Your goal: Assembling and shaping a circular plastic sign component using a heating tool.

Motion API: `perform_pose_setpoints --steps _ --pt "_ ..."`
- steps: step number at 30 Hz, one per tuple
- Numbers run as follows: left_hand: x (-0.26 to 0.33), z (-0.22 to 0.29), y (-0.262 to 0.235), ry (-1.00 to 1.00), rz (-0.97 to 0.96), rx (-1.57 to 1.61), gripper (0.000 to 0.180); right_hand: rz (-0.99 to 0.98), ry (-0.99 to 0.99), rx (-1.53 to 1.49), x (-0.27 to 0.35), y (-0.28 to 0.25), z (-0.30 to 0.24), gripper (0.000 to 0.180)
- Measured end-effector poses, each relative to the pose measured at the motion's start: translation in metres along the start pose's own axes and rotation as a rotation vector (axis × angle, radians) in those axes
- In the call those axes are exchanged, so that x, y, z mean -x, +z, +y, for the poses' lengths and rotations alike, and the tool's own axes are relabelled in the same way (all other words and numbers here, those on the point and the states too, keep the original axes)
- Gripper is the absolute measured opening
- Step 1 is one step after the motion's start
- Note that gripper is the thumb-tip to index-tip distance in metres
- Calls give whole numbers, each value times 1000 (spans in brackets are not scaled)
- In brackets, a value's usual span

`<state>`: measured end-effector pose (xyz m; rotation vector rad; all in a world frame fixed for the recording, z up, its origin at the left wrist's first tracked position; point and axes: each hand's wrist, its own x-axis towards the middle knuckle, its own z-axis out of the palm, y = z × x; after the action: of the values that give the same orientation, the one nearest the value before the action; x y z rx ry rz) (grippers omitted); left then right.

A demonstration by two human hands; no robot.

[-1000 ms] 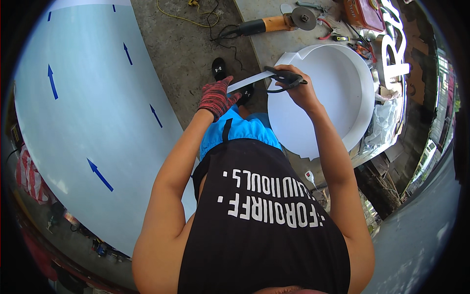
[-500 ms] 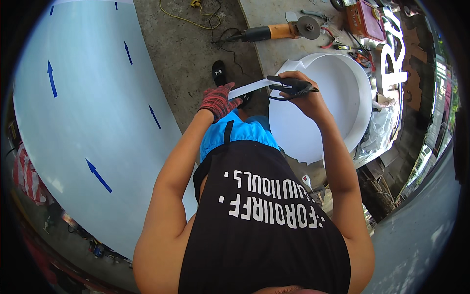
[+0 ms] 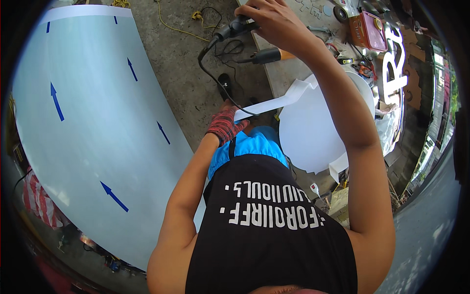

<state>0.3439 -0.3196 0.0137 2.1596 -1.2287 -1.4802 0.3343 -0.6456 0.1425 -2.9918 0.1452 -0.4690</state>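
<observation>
My left hand (image 3: 225, 123), in a red-and-black knit glove, is closed on the free end of a white strip (image 3: 269, 104). The strip runs right to the rim of a round white panel (image 3: 313, 132) on the work table. Raised at the top, my bare right hand (image 3: 274, 22) grips a black tool (image 3: 236, 27) whose kind I cannot make out. From it a black cord (image 3: 203, 61) curves down and crosses the strip near my left hand. An orange-and-black angle grinder (image 3: 267, 56) lies on the table, its disc end hidden behind my right forearm.
At left stands a large pale blue sheet (image 3: 98, 122) with blue arrows. A red box (image 3: 367, 32), pliers (image 3: 364, 70) and white cut-out letters (image 3: 391, 71) sit at the far right. A yellow cord (image 3: 176, 29) and black cables lie on the concrete floor (image 3: 188, 78).
My right hand has left the strip and swung up and forward with the black tool, its cord trailing. My left hand still holds the strip, slightly nearer me. The view has shifted a little.
</observation>
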Motion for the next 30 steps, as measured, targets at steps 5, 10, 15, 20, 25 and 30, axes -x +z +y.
perform_pose_setpoints --steps 5,10,15,20,25,30 --pt "-5 -17 -7 -7 -4 105 61 -558 225 -194 -55 12 35 28" --pt "-18 0 -6 318 240 261 45 -460 80 -177 -14 -10 11 45" --pt "8 8 -25 481 196 104 16 -558 138 -121 14 -64 -22 42" --pt "38 -56 -44 268 20 214 23 -509 83 30 13 -29 -27 29" --pt "1 -110 -65 -252 240 279 37 -408 62 116 2 72 4 32" --pt "-37 -71 -46 -94 513 20 61 -435 83 162 -14 140 56 19"
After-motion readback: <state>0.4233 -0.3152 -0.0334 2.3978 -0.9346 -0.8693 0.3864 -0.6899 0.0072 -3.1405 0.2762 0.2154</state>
